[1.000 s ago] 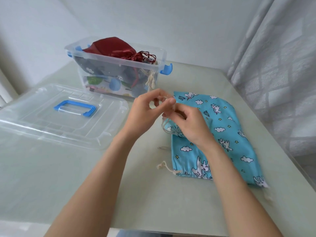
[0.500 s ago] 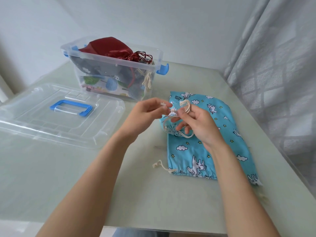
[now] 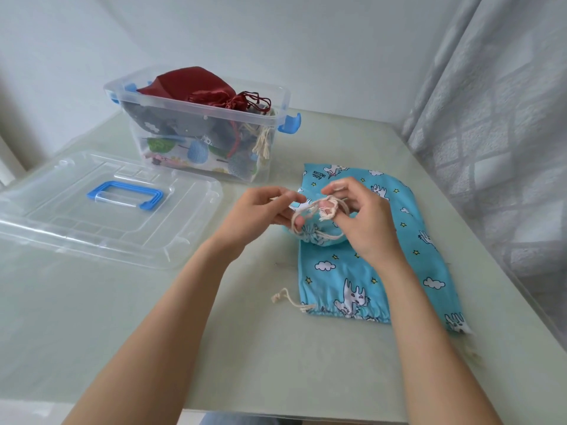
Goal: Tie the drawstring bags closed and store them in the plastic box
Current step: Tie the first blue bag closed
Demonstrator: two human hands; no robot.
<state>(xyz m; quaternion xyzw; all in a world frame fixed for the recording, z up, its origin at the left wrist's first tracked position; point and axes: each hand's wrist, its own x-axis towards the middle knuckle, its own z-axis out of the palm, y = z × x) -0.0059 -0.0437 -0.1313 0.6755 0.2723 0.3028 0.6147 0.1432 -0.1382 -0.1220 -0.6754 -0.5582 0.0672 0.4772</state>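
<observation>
Here, spread over a pale table (image 3: 184, 332): clear lid (image 3: 101, 207) at left, plastic box (image 3: 199, 124) beyond it, already stuffed with bags, a red one (image 3: 196, 85) on top. Nearer and to the right, lay flat two blue bags (image 3: 368, 271) — long axis running away from the body, gathered mouths facing left and near. Above the upper mouth, met both hands: left hand (image 3: 260, 214) pinched one cord (image 3: 310, 211) end, right hand (image 3: 365, 222) held the loop around its fingers — knot probably half made. Sat about equally near, cord stretched crosswise between. Box lay up-left.
</observation>
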